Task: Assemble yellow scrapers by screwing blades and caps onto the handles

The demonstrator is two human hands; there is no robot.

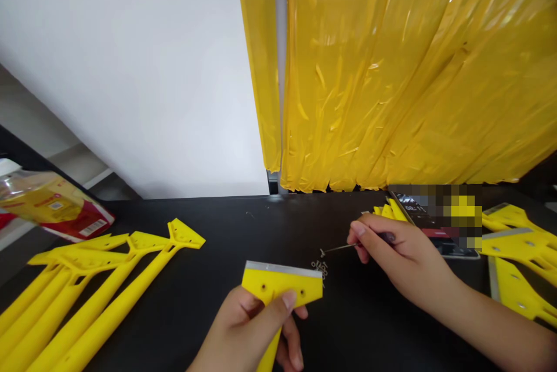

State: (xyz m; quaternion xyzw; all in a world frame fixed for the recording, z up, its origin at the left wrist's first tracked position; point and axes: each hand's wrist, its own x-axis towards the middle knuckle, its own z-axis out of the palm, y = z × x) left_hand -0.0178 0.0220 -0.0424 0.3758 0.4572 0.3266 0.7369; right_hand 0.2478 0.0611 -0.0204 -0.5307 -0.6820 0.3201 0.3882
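Note:
My left hand [261, 325] is closed around a yellow scraper [282, 284], thumb pressed on its head. A metal blade strip [282, 268] runs along the head's far edge, and two dark screw holes show in the plastic. My right hand [391, 244] pinches a thin screwdriver [342, 248] with a dark handle, its shaft pointing left. At its tip is a small screw [322, 253], apparently clinging to it. Just below, a little heap of small screws [319, 268] lies on the black table [209, 302], partly behind the scraper's right corner.
Several yellow scraper handles [117, 296] lie at the left, near a red and yellow bottle [56, 203]. Scrapers with blades [517, 244] are piled at the right beside a phone [435, 227]. A white panel [152, 70] and yellow plastic curtain [391, 70] stand behind.

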